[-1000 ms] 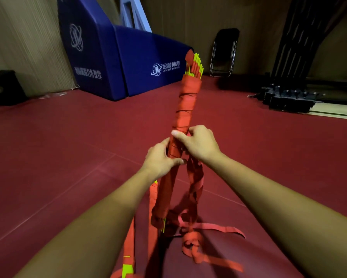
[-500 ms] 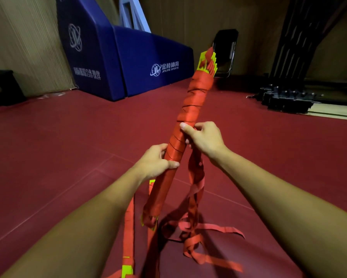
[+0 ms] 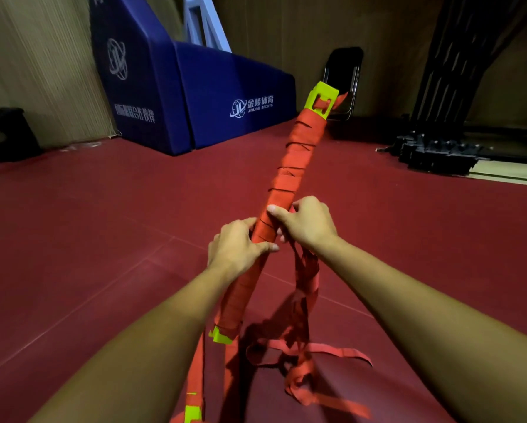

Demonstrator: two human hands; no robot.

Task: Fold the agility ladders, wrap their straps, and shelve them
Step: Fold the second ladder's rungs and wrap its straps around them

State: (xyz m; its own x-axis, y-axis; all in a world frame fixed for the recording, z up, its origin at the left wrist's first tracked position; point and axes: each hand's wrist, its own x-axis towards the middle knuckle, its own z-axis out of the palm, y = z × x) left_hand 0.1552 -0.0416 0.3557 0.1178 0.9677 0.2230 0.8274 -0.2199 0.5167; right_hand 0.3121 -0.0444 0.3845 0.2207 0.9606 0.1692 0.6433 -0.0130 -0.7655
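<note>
A folded agility ladder bundle [image 3: 289, 175], yellow rungs wound in red strap, tilts up and to the right over the red floor. A yellow rung end [image 3: 321, 100] sticks out at its top and another shows at its lower end. My left hand [image 3: 236, 247] grips the bundle at its middle. Just above, my right hand [image 3: 304, 222] holds the bundle with its thumb across the wrap and fingers round the strap. The loose red strap [image 3: 304, 303] hangs from that hand in a tangle to the floor.
A second red strap with a yellow piece [image 3: 195, 389] trails down at the bottom centre. Blue padded blocks [image 3: 195, 96] stand at the back left. A folded black chair [image 3: 344, 74] leans on the wall, with black equipment [image 3: 436, 154] on the floor at right.
The bundle has rolled and tilted further to the right, its top end now showing a flat yellow rung. Both hands have stayed near the middle, close together.
</note>
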